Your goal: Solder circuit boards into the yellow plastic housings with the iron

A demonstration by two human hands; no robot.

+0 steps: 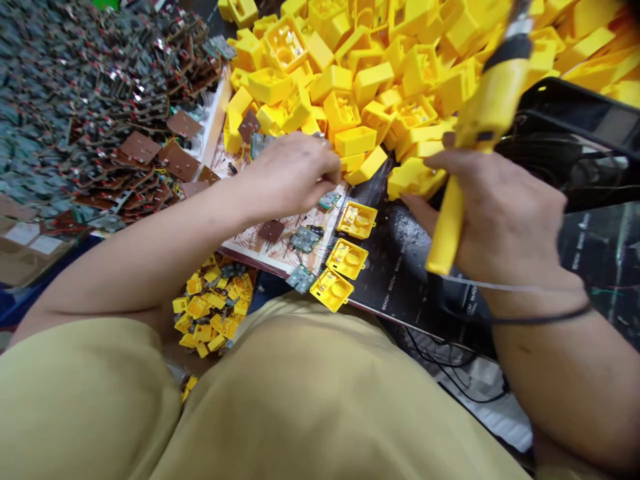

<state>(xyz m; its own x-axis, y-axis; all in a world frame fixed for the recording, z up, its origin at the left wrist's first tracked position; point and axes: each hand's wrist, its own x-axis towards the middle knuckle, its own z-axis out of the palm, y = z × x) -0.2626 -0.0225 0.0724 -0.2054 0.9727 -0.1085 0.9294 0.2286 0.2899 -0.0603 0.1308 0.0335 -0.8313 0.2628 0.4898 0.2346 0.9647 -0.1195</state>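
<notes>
Nearest, at the worktop's (400,280) near edge: three open yellow housings (346,257) lying in a row, green circuit boards (303,259) just beside them. Right hand (505,213) is clamping a yellow electric screwdriver (470,133), tilted. Left hand (293,175) is curling its fingers over a small green board (329,200); grip unclear. Farther: a heap of yellow housings (400,60); far left, piled brown boards (100,100).

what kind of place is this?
Likely an electronics assembly bench: a heap of yellow plastic housings, a pile of circuit boards, and a yellow power screwdriver in the right hand.
</notes>
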